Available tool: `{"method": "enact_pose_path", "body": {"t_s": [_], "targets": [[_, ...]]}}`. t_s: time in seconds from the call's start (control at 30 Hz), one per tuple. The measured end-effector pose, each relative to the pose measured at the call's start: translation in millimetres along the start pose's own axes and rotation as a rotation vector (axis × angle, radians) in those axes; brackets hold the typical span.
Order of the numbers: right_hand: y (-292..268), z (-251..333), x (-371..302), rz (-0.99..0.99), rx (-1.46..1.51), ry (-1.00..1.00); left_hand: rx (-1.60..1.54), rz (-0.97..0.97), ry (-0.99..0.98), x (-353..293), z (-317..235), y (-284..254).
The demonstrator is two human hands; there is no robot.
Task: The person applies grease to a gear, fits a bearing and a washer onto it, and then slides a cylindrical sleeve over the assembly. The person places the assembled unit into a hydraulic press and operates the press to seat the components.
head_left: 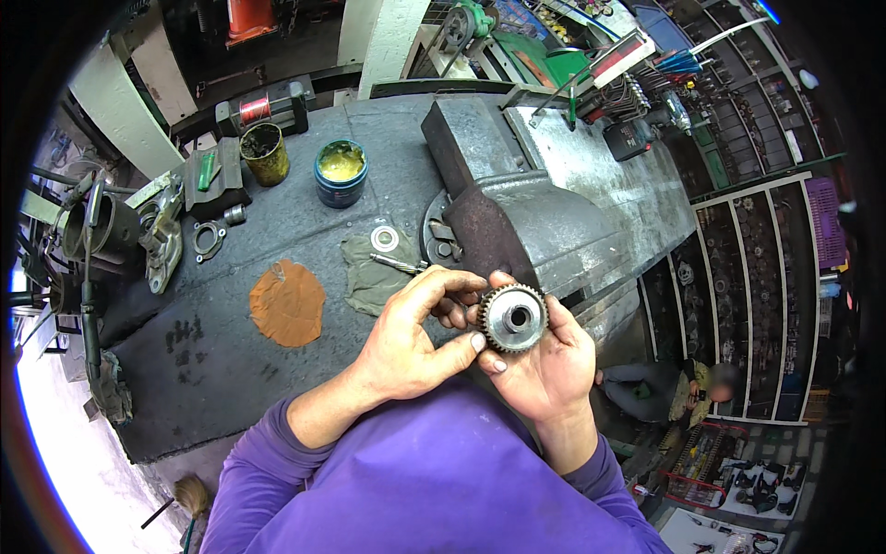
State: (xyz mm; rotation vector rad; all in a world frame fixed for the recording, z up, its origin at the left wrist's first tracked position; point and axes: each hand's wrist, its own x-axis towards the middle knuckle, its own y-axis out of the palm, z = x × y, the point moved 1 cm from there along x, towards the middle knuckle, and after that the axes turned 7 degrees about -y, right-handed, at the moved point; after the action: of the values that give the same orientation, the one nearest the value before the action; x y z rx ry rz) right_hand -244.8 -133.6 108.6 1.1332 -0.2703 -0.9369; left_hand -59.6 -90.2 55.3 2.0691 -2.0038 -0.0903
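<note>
A round steel gear (496,336) with fine teeth and a raised hollow hub is held up in front of my chest. My right hand (554,369) grips it from the right side, thumb and fingers round its rim. At the gear's left edge, my left hand (406,346) is closed, its thumb and curled fingertips against the teeth. Beyond my hands, on the bench, a grey-green cloth (369,294) lies flat. A bearing ring (385,239) and a slim metal tool (399,264) rest on that cloth. Left of it is an orange-brown rag (287,305).
A bench vise (544,222) stands just beyond my hands on the dark bench (221,369). A blue tub of yellow grease (341,175) and a grimy can (265,155) stand farther back. Metal castings (161,235) sit at left. A person (683,392) is low at right, near parts shelves (748,286).
</note>
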Motion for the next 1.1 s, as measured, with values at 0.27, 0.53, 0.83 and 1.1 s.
{"method": "enact_pose_path", "body": {"t_s": [0.27, 0.53, 0.83, 1.1], "targets": [[-7, -10, 8, -0.105, 0.046, 0.006, 0.231, 0.005, 0.039, 1, -2, -1], [-22, -16, 8, -0.077, 0.108, 0.036, 0.309, -0.007, 0.014, 0, 3, 0], [-27, -21, 6, -0.073, 0.024, -0.04, 0.388, -0.014, 0.056, -3, 4, 1], [-40, -24, 4, -0.032, -0.145, -0.105, 0.545, -0.017, 0.151, -5, -5, 1]]}}
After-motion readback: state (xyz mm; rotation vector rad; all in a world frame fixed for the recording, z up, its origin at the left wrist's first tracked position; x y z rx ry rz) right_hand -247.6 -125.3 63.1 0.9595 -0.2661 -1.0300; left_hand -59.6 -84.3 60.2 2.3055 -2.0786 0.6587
